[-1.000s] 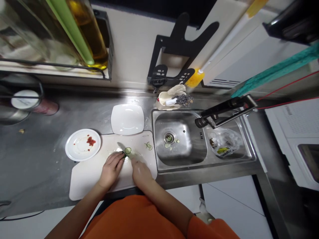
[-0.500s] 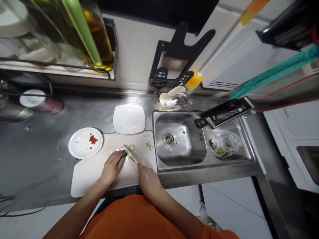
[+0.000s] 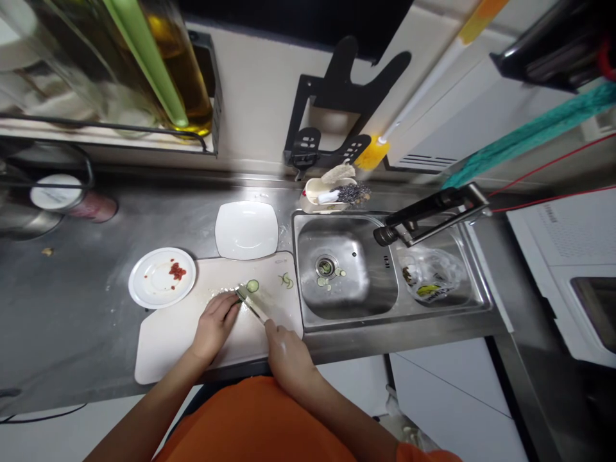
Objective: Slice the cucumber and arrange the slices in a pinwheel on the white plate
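My right hand [image 3: 287, 351] is closed round the handle of a kitchen knife [image 3: 253, 309], its blade angled up and left over the white cutting board [image 3: 168, 346]. With bent fingers, my left hand [image 3: 214, 326] presses a piece of cucumber [image 3: 237, 296] onto the board; most of that piece is hidden under the fingers. The blade's tip end lies against the piece's right side. A round cucumber slice [image 3: 253, 285] rests just beyond the blade, and several thin curved cucumber slivers [image 3: 287, 280] lie near the board's right edge.
Behind the board stands an empty white square plate [image 3: 246, 231]. A round white plate [image 3: 139, 287] with red bits overlaps its left corner. On the right, the steel sink [image 3: 356, 301] holds slices near its drain, below a black faucet [image 3: 409, 221]. A plastic bag [image 3: 443, 273] sits in the second basin.
The knife blade has shifted slightly and shows more of its flat side by the cucumber. My left hand keeps its hold. The whole view has drifted a little.
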Demonstrator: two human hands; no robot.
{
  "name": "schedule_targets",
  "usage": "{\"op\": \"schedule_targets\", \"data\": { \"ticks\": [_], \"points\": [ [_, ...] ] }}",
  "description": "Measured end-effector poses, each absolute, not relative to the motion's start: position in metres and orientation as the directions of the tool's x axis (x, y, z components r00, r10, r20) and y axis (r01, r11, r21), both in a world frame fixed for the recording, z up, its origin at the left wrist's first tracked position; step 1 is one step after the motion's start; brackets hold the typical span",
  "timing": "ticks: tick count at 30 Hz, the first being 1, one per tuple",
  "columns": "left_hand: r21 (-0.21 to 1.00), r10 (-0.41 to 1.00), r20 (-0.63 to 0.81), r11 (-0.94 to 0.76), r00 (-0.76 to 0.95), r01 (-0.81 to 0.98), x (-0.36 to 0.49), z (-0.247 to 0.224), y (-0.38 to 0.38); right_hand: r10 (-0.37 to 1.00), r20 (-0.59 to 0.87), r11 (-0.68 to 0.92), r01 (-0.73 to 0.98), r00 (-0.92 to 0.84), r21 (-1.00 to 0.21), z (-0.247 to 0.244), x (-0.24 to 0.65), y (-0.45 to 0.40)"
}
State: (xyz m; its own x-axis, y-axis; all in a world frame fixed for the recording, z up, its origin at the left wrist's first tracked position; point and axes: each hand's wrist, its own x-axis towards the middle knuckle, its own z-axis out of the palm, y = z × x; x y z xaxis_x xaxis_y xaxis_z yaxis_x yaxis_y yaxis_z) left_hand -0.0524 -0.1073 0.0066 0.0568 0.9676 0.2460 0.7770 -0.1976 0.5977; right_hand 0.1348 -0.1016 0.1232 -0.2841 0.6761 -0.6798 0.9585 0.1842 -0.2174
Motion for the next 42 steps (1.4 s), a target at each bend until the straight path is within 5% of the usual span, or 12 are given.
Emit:
{"op": "schedule_targets", "data": {
  "ticks": [28, 42],
  "points": [
    [0.646, 0.978, 0.197, -0.180, 0.066, 0.742, -0.054, 0.002, -0.108, 0.686, -0.632, 0.264, 0.932, -0.361, -0.247, 0.095, 0.112, -0.081],
    [0.638, 0.974, 0.222, -0.183, 0.049, 0.748, -0.052, 0.004, -0.108, 0.685, -0.649, 0.178, 0.939, -0.332, -0.293, 0.078, 0.117, -0.078]
  ]
}}
